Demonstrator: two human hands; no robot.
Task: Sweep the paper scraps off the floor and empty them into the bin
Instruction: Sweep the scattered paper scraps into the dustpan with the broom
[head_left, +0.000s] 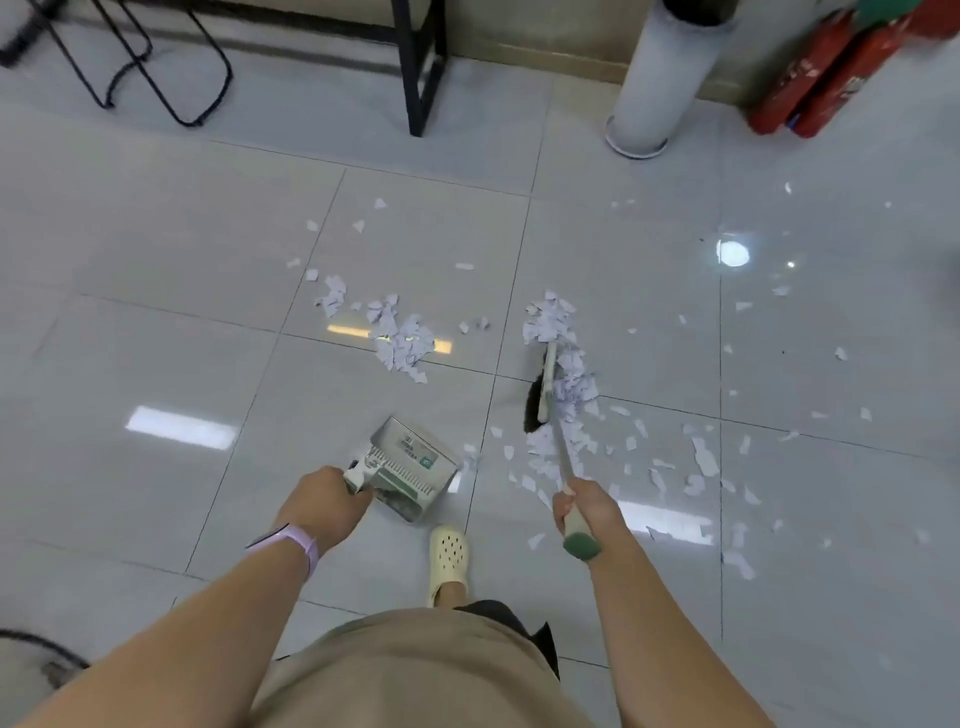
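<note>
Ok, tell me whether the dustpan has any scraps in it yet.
Empty, as far as shows. The dustpan held by the left hand shows only its label inside; the paper scraps lie on the floor.

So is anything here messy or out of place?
Yes: torn paper scraps litter the tiled floor, heaped by the broom head and scattered to its right. The dustpan in the left hand holds none that I can see. The right hand grips the broom handle.

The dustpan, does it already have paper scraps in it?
No, the dustpan in the left hand looks bare inside, while the paper scraps lie on the floor.
</note>
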